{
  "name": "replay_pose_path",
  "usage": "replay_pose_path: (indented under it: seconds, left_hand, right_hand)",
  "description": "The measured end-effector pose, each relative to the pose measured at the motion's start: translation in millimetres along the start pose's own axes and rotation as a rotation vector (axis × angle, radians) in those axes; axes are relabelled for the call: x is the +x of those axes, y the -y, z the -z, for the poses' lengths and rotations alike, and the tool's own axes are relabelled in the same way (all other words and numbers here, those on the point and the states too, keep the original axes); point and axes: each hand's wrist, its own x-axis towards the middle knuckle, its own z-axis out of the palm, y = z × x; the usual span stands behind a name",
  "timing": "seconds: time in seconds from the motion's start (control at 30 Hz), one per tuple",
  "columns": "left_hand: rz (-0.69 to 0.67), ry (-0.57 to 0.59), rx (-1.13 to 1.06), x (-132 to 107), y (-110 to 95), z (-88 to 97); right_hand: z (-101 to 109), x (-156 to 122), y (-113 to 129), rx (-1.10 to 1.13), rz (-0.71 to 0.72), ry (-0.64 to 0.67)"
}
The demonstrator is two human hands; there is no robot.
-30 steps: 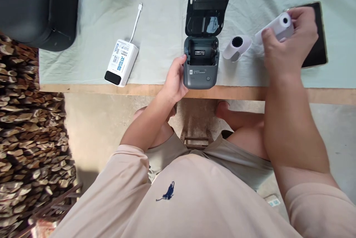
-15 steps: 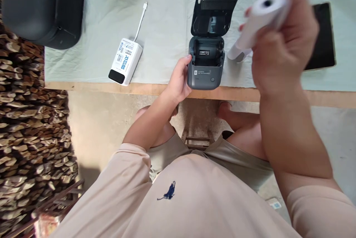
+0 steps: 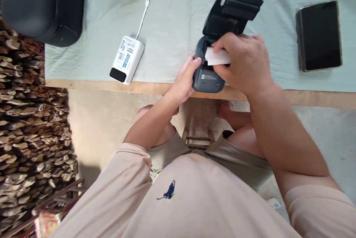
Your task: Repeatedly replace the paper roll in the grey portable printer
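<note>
A small dark grey label printer sits at the table's front edge with its lid raised. My right hand is closed on a white paper roll and holds it at the printer's open bay. My left hand grips the printer's left side, thumb on its top corner. The second roll seen earlier is hidden behind my right hand.
A white power bank with a white cable lies to the left on the pale green cloth. A dark phone lies at the right. A black case stands at the far left, stacked wood below it.
My right hand brought the paper roll from the right, up and over, down into the printer's bay. The printer has turned slightly. My left hand stayed on its side.
</note>
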Motion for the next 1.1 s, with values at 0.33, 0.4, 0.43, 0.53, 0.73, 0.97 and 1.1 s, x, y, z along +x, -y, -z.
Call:
replay_pose_path:
  seconds: [0.33,0.4,0.43,0.53,0.73,0.97,1.1]
  left_hand:
    - [0.112,-0.026,-0.073,3.5,-8.0,-0.3]
    - [0.088,0.034,-0.1,2.5,-8.7,0.1]
    - [0.072,0.053,-0.103,2.3,-8.2,1.2]
    - [0.033,0.041,-0.038,2.8,-4.7,6.1]
    - [-0.019,0.039,0.072,3.7,-0.5,10.6]
    - [-0.008,0.082,0.131,3.6,-1.5,11.3]
    - [-0.005,0.084,0.117,4.1,-1.3,13.9]
  right_hand:
    - [-3.1,-5.6,4.5,0.023,0.083,-0.131]
    - [-6.7,-9.9,8.4,0.048,0.119,-0.129]
    - [-8.8,-12.6,9.8,0.065,0.13,-0.119]
    - [-14.0,-20.9,10.5,0.103,0.142,-0.081]
    - [-16.1,-15.5,-6.7,0.231,0.203,-0.252]
    - [-17.5,12.2,-21.2,0.347,0.075,-0.492]
    - [-11.8,9.3,-19.7,0.344,0.065,-0.364]
